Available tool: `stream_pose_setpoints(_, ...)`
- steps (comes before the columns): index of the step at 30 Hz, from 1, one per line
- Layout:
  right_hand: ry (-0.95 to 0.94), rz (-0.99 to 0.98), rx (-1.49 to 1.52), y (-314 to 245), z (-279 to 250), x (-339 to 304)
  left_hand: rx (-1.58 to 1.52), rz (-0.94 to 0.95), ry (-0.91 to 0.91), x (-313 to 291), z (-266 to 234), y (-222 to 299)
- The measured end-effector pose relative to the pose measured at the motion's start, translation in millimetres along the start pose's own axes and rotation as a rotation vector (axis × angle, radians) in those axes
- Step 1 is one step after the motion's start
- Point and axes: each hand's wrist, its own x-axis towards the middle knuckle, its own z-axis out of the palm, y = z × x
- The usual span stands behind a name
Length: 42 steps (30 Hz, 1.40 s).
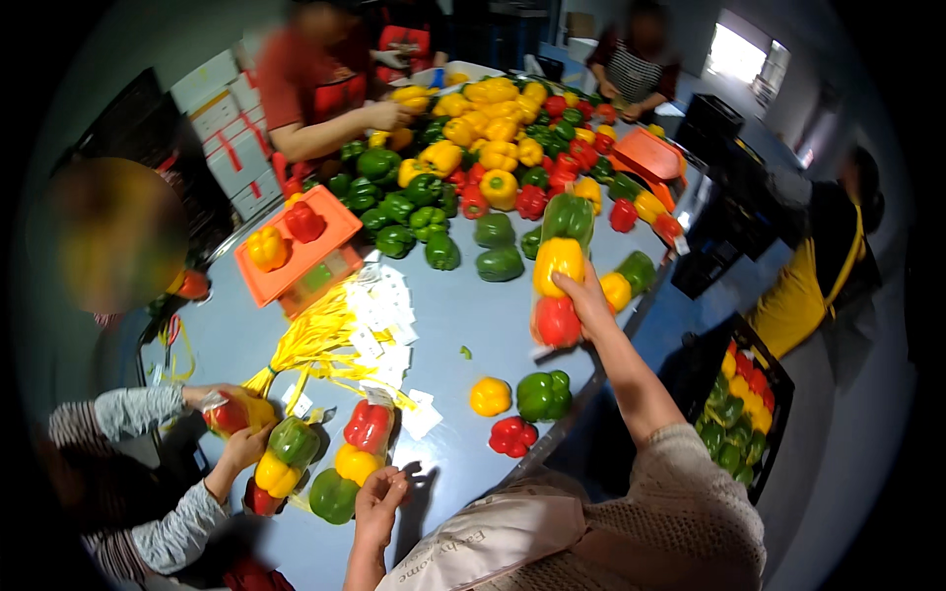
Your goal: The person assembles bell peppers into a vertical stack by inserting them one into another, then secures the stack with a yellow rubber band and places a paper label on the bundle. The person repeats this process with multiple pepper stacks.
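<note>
My right hand (583, 298) grips a clear pack of three bell peppers (560, 268), green, yellow and red in a row, held over the table's right side. Low in the middle, my left hand (380, 498) has its fingers curled in; whether anything is between them I cannot make out. Close to it lies another pack of peppers (360, 461), red, yellow and green. Between my hands sit a loose yellow pepper (490, 396), a green pepper (544, 396) and a red pepper (512, 436).
A co-worker's hands (241, 433) hold a pepper pack at the lower left. Yellow tape strips with white tags (330, 330) lie mid-table, near an orange crate (299, 246). Peppers (493, 128) pile up at the back, with people around them. A black crate (744, 409) of packs stands right.
</note>
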Motion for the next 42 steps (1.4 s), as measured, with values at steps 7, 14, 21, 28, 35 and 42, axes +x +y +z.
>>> stream_pose_setpoints(7,-0.698,0.169,0.345,-16.3,148.0,-122.3,-0.036,0.355,-0.142,59.2,18.4,51.3)
stream_pose_setpoints(14,-1.05,0.381,-0.046,-1.0,244.2,-182.8,-0.607,0.321,-0.301,-4.6,-40.1,96.6)
stream_pose_setpoints(21,-0.878,0.927,0.539,71.9,336.2,-199.6,0.33,0.576,0.257,-40.0,-101.9,112.7)
stream_pose_setpoints(28,-1.009,1.011,0.752,87.2,419.2,-212.9,-0.319,0.329,0.206,-74.4,-178.9,46.6)
stream_pose_setpoints(35,-1.167,0.827,0.781,77.0,450.4,-212.8,-0.844,0.606,0.207,-71.4,-178.7,38.4)
stream_pose_setpoints(42,-1.158,0.815,0.538,75.8,413.6,-147.4,-0.624,0.551,0.324,-82.8,-192.5,50.1)
